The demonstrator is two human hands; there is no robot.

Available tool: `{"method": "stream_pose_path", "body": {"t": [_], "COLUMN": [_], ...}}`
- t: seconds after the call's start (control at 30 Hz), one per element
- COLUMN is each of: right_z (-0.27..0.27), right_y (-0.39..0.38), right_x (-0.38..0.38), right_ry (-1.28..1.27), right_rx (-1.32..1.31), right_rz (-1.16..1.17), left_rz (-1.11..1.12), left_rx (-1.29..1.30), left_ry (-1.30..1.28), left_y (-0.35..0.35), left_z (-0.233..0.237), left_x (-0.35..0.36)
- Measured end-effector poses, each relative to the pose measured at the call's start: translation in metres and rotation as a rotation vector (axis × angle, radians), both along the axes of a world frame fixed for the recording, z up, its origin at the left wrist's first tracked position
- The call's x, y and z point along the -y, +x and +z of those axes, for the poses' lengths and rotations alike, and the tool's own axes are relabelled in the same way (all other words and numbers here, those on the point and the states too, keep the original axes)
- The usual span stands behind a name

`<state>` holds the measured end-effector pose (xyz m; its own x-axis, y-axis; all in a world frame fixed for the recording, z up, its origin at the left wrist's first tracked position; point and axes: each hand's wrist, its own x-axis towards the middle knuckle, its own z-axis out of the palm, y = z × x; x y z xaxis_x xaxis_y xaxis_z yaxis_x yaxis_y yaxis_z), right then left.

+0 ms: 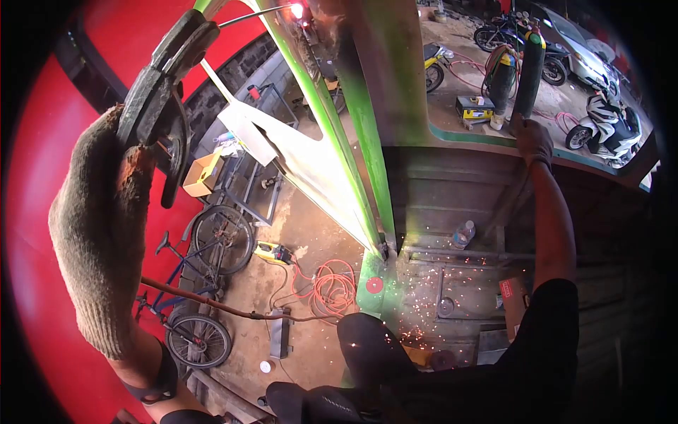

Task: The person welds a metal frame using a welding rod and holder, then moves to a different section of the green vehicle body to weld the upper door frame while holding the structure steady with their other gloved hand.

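Note:
My left hand (102, 233), in a knitted work glove, is wrapped round a black welding electrode holder (152, 99) at the upper left. From its jaws a thin welding rod (254, 15) runs right to a bright arc on the scorched upper part of a green metal post (311, 78). A reddish-brown cable (205, 298) passes behind the gloved arm. My right hand (534, 143), apparently gloved too, is closed over the green lower edge of a window opening (470, 139) in the metal body; its fingertips are partly hidden.
Sparks fall onto the metal floor near a plastic bottle (464, 234) and red box (513, 307). Below left are a bicycle (201, 339), coiled orange hose (332, 290) and yellow machine (272, 252). Gas cylinders (528, 74) and motorcycles (600, 131) stand outside.

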<state>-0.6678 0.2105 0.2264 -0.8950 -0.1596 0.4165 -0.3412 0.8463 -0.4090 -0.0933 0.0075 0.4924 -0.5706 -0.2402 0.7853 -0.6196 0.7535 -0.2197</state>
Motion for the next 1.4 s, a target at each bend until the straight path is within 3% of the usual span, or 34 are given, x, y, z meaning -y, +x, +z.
{"method": "stream_pose_path", "body": {"t": [0.9, 0.93, 1.1, 1.4], "right_z": [-0.001, 0.000, 0.000, 0.005], "right_y": [-0.006, -0.003, -0.004, 0.006], "right_x": [0.002, 0.001, 0.000, 0.001], "right_ry": [-0.004, 0.004, 0.013, 0.000], "right_rx": [0.040, 0.035, 0.031, 0.023], "right_rz": [-0.035, -0.016, 0.013, 0.002], "left_rz": [-0.015, -0.120, 0.042, -0.001], "left_rx": [-0.037, -0.009, 0.042, 0.035], "left_ry": [0.051, -0.079, 0.011, 0.003], "left_y": [0.009, 0.008, 0.003, 0.003], "left_z": [0.003, 0.002, 0.004, 0.002], "left_x": [0.001, 0.006, 0.003, 0.004]}}
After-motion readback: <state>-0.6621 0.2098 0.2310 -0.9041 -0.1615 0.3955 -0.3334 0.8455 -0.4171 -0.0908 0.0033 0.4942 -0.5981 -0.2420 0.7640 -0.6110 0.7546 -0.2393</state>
